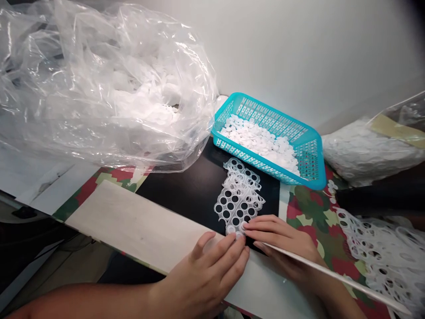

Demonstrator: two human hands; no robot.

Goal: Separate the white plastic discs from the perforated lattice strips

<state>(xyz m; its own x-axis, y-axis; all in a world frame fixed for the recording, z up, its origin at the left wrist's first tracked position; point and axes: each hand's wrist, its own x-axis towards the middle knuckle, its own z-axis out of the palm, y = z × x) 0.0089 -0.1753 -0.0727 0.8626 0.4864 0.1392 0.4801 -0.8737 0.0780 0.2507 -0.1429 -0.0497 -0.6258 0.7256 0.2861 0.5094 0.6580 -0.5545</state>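
Observation:
A translucent white plastic sheet (232, 201) punched with round holes lies crumpled on a black board (186, 177). A few white discs (231, 230) sit at its near end. The bent fingers of my left hand (212, 261) close on this end from the left; its thumb is hidden. From the right, the fingertips of my right hand (288, 243) press together on the same end, touching a disc. A thin white strip (332, 271) runs from between the right thumb and fingers across the wrist; whether it is gripped I cannot tell.
Behind the board stands a blue basket (265, 170) of small white discs. A large clear bag (109, 97) fills the back left. To the right are another filled bag (372, 153) and a pile of holed sheets (385, 252). A pale board (139, 223) edges the front.

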